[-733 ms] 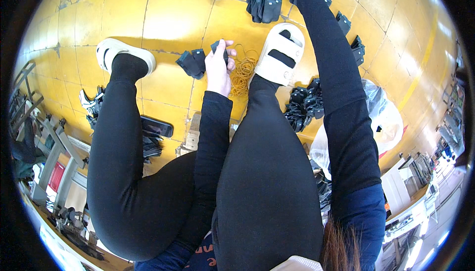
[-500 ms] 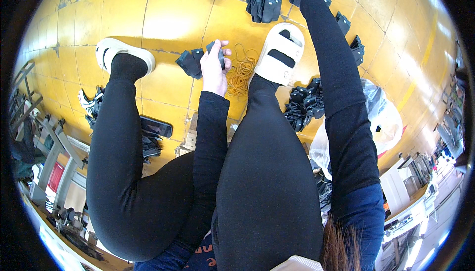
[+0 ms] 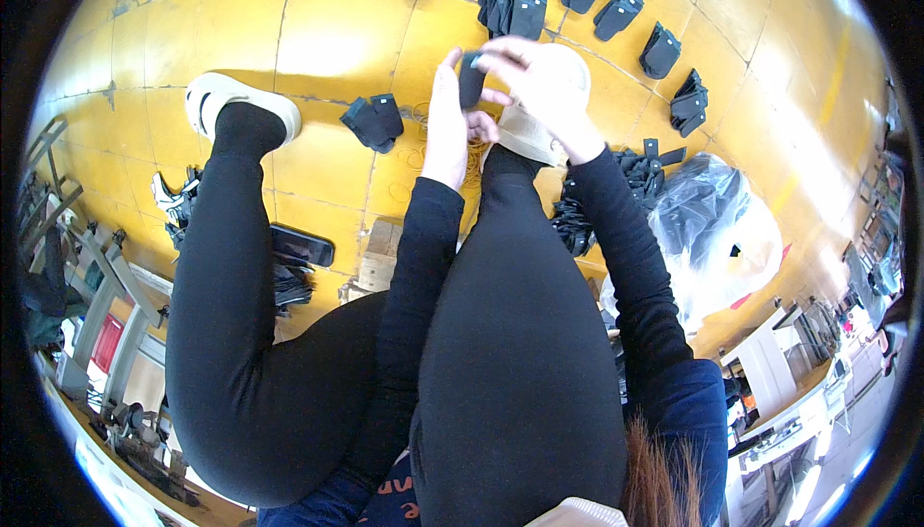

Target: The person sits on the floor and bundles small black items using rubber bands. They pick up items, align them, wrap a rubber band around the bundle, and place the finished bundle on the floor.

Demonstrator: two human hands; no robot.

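Observation:
A small folded black cloth piece (image 3: 471, 82), sock-like with a pale spot at its upper edge, is between my hands above the floor. My left hand (image 3: 447, 132) grips it from the left, its thumb pointing up along the side. My right hand (image 3: 535, 84) reaches in from the right, fingers closed at the piece's upper right edge and slightly blurred. Below my hands lies a tangle of yellow rubber bands (image 3: 414, 154), mostly hidden. A small stack of similar black pieces (image 3: 373, 123) rests on the floor left of my left hand.
Several bundles of black pieces (image 3: 513, 2) are spread over the yellow tiles ahead and right. A looser heap (image 3: 626, 179) lies beside a clear plastic bag (image 3: 717, 233). My cream sandals (image 3: 245, 106) stand either side; a phone (image 3: 303, 245) lies left.
My right hand has come back from the far bundles to meet my left. My left hand has shifted slightly right with the black piece, away from the small stack.

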